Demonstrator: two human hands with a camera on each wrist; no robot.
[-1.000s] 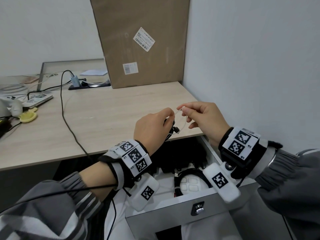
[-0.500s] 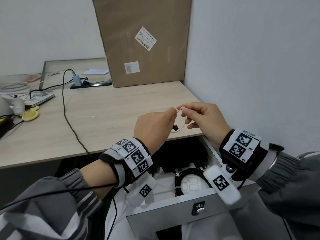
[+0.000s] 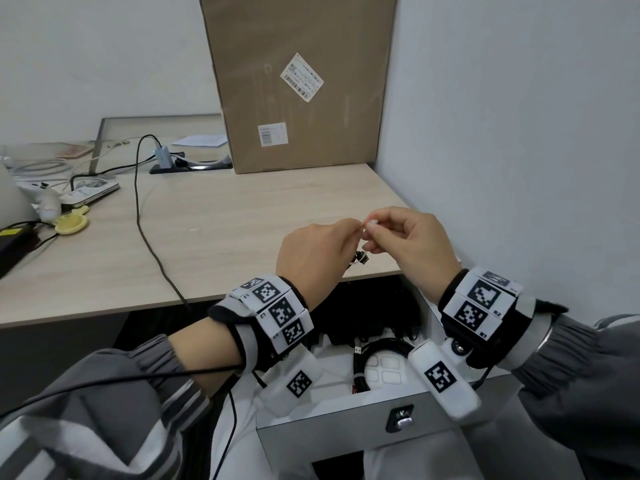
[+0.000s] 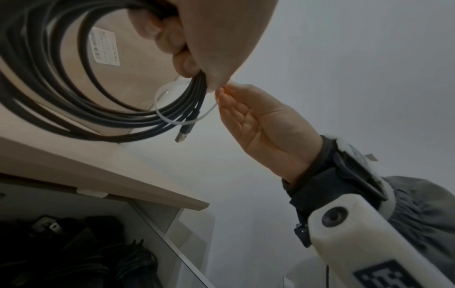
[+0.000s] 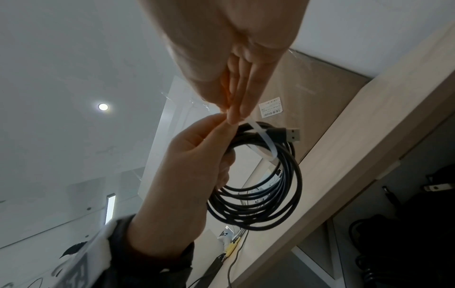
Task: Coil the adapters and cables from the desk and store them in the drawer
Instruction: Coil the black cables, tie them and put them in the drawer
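Note:
Above the desk's front edge, my left hand [image 3: 351, 232] grips a coiled black cable [image 5: 258, 194] with a USB plug [image 5: 291, 134]. In the head view the hand hides most of the coil. A white tie [image 4: 182, 117] loops around the coil's strands. My right hand [image 3: 372, 230] pinches the tie's end between thumb and fingertips, right against my left thumb and forefinger. Below both hands the drawer [image 3: 346, 431] stands open, with another coiled black cable [image 3: 384, 346] inside.
Dark adapters [image 3: 363, 327] fill the drawer's back. A tall cardboard box [image 3: 298, 81] stands at the desk's far edge against the white wall [image 3: 519, 133]. A thin black cord [image 3: 145, 216] crosses the desk from a power strip [image 3: 190, 167]. A yellow brush [image 3: 71, 224] lies far left.
My hands have drawn closer together. The white tie loop that showed between them has shrunk and is now mostly hidden by the fingers in the head view.

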